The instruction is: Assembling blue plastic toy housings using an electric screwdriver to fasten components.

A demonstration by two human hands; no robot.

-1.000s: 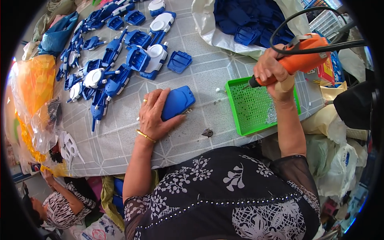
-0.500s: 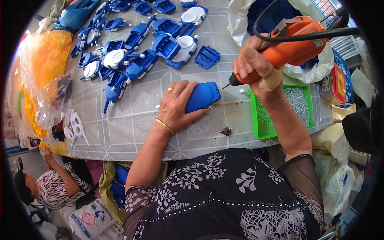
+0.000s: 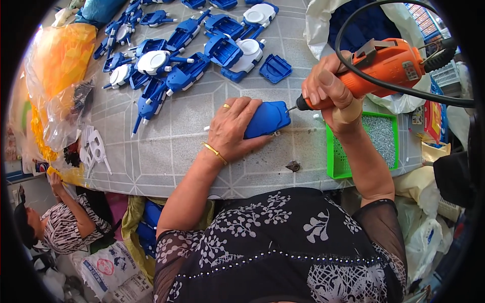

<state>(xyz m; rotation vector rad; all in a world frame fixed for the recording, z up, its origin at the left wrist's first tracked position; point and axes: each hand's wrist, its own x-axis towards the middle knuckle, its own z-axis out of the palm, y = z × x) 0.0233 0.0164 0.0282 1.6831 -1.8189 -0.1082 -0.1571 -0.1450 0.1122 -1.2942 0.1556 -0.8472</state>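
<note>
Two bare hands at work over a grey-checked table (image 3: 166, 174). Left hand (image 3: 233, 125) lies on a blue case (image 3: 268, 119), mid-table, inward from the near edge: four fingers close together at its left side, thumb spread off along its near side, the case clamped between. Right hand (image 3: 331, 91) up in the air, fingers wrapped tight round the front of an orange driver (image 3: 389, 68), tool nearly level and pointing left. Bit (image 3: 293, 108) at the right end of the case, by the far corner; whether it touches, too fine to tell.

Cable (image 3: 439, 98) loops over the driver and off to the right. Behind the right hand, a white sack (image 3: 316, 30) of blue parts, its mouth close beneath the tool; tightest side. Green tray (image 3: 364, 173) under the right forearm, near the table's edge, silvery screws (image 3: 381, 134) heaped toward its right side.

Room: a strip of cloth between case and tray, with a small dark cone (image 3: 293, 165) lying in it toward the near edge. More cloth to the left of the left wrist, as far as some white parts (image 3: 96, 151). Beyond the case, a loose blue lid (image 3: 276, 68), just apart from the crowded blue-and-white assemblies (image 3: 184, 70) spread over the far left.
</note>
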